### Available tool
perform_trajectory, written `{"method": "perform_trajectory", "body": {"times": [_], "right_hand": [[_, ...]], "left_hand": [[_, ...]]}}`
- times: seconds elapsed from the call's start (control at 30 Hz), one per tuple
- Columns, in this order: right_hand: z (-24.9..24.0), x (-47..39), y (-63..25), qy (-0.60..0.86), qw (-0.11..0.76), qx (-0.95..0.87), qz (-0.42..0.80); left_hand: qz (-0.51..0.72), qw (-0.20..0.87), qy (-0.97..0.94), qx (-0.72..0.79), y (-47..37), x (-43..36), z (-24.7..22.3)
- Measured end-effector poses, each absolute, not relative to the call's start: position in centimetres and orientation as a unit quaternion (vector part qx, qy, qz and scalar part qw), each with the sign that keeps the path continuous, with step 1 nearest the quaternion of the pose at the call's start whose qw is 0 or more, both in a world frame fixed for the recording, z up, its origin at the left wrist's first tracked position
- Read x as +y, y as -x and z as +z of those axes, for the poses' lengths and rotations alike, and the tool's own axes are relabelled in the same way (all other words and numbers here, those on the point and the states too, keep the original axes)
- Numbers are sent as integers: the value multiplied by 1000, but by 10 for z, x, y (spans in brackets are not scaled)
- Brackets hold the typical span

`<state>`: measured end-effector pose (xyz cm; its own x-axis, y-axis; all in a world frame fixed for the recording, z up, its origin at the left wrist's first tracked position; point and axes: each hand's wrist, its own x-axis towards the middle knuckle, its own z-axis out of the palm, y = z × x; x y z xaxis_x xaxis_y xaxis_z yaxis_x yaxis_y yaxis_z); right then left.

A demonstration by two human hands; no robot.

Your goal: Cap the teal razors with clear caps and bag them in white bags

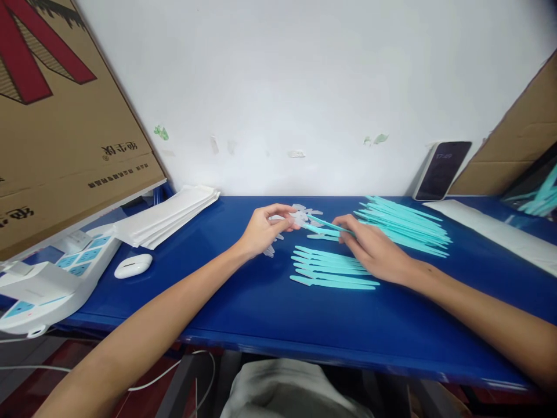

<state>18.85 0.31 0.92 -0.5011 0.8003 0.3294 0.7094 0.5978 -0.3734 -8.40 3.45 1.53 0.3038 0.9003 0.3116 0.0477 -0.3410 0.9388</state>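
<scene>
Over the blue table [243, 307], my left hand [266, 228] pinches a small clear plastic piece [299, 219] between thumb and fingertips. My right hand [369, 247] grips a thin turquoise stick [327, 223], whose far end meets the clear piece. More clear pieces [268, 251] lie beneath and behind my left hand, partly hidden by it. A row of several turquoise sticks [333, 281] lies side by side just below my hands, with another stick above the row. To the right of my right hand is a large heap of turquoise sticks [404, 226].
White packets [167, 217], a white earbud case [133, 266] and a power strip [87, 273] are at the left, beside a cardboard box [65, 133]. A phone [441, 171] leans against the wall at the right, near a long white packet [496, 226].
</scene>
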Motion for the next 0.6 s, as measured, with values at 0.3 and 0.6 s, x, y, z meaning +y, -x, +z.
{"method": "perform_trajectory", "body": {"times": [0.3,0.6], "right_hand": [[11,-4,-181,417,269,-860,122],[7,-2,-179,423,298,-846,129]], "left_hand": [[459,378,-718,362,75,22,14],[461,263,-772,350,74,24,15]]}}
